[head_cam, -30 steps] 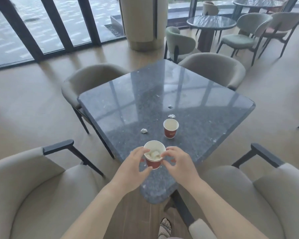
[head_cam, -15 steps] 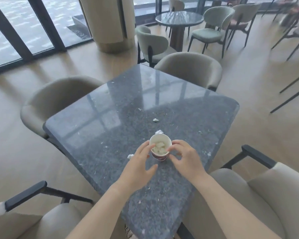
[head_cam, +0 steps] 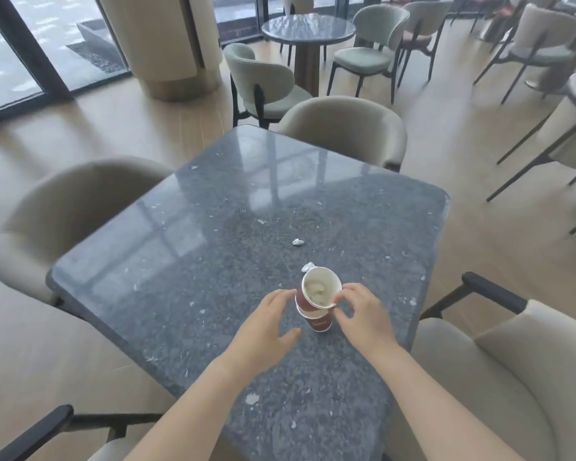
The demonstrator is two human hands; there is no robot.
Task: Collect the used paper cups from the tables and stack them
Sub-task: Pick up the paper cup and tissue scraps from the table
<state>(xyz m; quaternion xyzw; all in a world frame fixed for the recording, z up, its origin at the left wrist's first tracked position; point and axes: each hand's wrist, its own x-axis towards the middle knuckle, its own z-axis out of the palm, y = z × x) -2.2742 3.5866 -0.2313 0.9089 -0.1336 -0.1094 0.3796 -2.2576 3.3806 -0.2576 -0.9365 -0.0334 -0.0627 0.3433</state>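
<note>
1. Two red paper cups, one pushed into the other, near the 5 o'clock part of the dark speckled table point(head_cam: 213, 227).
2. Top cup point(head_cam: 320, 289): tilted, not straight, with crumpled paper inside.
3. Bottom cup point(head_cam: 320, 323): standing upright on the table, holding the top cup's bottom end.
4. Right hand point(head_cam: 363, 316) at 3 o'clock from the cups: thumb and a finger pinched together on the top cup's rim.
5. Left hand point(head_cam: 263, 331) at 8 o'clock from the cups: fingers loose and apart, gripping nothing, tips right by the top cup's side. Cannot tell if touching.
6. Near scrap point(head_cam: 308, 266) of white paper just behind the cups at 12 o'clock. Far scrap point(head_cam: 298, 241) a little farther the same way. Low scrap point(head_cam: 251, 398) at 7 o'clock, beside the left arm.
7. Beige chairs around the table: left chair point(head_cam: 64, 207) at 9 o'clock, back chair point(head_cam: 346, 128) at 1 o'clock, right chair point(head_cam: 512, 377) at 4 o'clock.
8. Far off at 12 o'clock: a round table point(head_cam: 308, 28) with green chairs. Thick pillar point(head_cam: 167, 44) at 11 o'clock.
</note>
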